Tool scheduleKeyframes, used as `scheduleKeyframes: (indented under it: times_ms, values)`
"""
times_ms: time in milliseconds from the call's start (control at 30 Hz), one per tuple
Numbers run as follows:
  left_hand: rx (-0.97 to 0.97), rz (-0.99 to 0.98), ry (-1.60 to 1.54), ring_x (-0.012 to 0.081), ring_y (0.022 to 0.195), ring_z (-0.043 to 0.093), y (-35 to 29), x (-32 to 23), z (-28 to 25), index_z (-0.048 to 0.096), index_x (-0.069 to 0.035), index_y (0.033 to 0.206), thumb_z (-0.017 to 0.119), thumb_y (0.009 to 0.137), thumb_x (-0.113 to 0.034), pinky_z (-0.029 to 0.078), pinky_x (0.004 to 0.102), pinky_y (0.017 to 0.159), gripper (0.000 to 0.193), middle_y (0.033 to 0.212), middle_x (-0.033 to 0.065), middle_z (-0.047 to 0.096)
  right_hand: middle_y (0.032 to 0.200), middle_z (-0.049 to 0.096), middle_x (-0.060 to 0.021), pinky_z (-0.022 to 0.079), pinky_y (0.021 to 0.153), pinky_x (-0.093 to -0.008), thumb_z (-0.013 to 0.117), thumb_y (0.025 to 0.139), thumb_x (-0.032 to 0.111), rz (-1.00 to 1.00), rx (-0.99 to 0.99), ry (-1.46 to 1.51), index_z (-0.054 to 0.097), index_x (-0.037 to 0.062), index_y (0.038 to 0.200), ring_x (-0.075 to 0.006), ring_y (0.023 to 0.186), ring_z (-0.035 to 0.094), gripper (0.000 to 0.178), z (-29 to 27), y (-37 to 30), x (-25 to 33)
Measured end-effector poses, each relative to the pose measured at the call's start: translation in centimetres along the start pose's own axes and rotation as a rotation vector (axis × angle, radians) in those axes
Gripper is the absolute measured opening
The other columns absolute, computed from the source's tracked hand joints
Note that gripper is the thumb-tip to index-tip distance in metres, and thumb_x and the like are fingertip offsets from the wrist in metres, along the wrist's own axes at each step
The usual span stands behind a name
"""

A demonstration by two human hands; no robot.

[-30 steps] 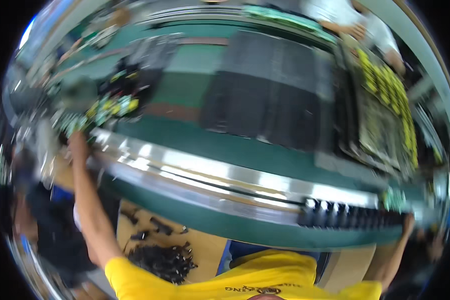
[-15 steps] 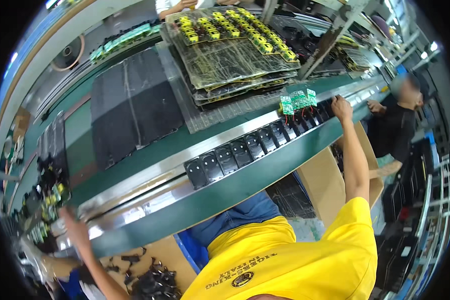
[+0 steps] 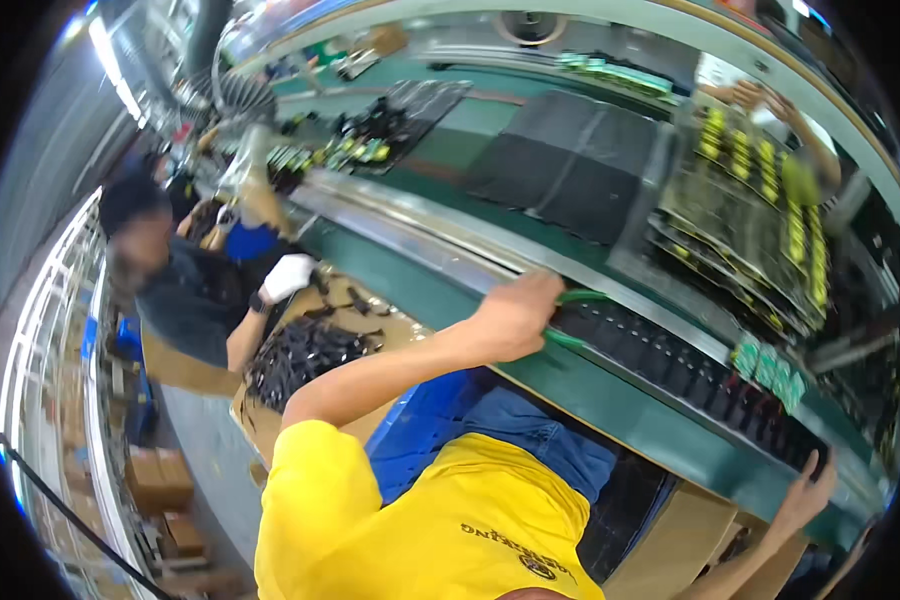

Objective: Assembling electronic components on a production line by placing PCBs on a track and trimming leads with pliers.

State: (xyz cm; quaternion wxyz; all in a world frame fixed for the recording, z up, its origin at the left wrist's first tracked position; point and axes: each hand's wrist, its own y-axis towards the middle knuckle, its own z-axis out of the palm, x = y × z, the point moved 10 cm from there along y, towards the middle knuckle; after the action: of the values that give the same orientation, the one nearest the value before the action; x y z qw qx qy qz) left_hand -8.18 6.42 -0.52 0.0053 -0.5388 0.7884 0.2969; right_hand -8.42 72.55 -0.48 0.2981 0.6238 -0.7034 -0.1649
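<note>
My left hand (image 3: 518,316) is closed around a green-handled pair of pliers (image 3: 576,318), at the left end of a row of black parts (image 3: 690,368) lying along the green bench's front rail (image 3: 610,400). Far to the lower right, my right hand (image 3: 808,494) rests with spread fingers on the bench edge beside the end of that row and holds nothing. Small green boards (image 3: 768,362) stand just behind the row.
Stacked trays of yellow-green components (image 3: 760,205) and black mats (image 3: 570,160) lie further back on the bench. On my left, a co-worker in a dark shirt with a white glove (image 3: 286,276) bends over a cardboard box of black parts (image 3: 305,350). Another person's hands (image 3: 760,98) work at the far side.
The view has swung round. My left hand has come in from the far left to the row of black parts with the pliers. My right hand has dropped from the green boards to the bench edge.
</note>
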Motion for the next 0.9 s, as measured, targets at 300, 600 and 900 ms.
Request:
scheduleKeyframes:
  times_ms: [300,600,900]
  values:
    - [0.117,-0.190,-0.042,0.0440,0.077,0.077,4.2,-8.3,-2.4,0.057,-0.006,0.137,0.066,0.111,-0.011,0.057,0.0541,0.064,0.028,0.106,0.0193,0.080,0.174,0.056,-0.0227,0.047,0.131,-0.0500,0.114,0.067,0.029,-0.169,0.402,1.311,0.032,0.0027,0.182,-0.0379,0.153,0.062,0.144,-1.6,-6.2,29.7]
    - [0.500,-0.085,-0.696,0.0410,0.076,0.078,1.3,-25.2,7.2,0.052,-0.003,0.152,0.076,0.094,-0.011,0.057,0.0523,0.061,0.063,0.095,0.0151,0.078,0.153,0.070,-0.0231,0.059,0.119,-0.0471,0.094,0.081,0.011,0.101,0.092,1.494,0.049,0.0040,0.172,-0.0347,0.133,0.074,0.102,-5.4,-9.9,30.2]
    - [0.284,0.096,-0.511,0.0391,0.103,0.080,-0.9,-21.2,7.6,0.056,-0.002,0.148,0.080,0.098,-0.021,0.063,0.0502,0.085,0.059,0.123,0.0194,0.079,0.113,0.059,-0.0054,0.045,0.087,-0.0346,0.058,0.112,0.018,0.336,0.353,1.976,0.061,0.0075,0.138,-0.0184,0.094,0.053,0.028,-4.5,-7.9,22.4]
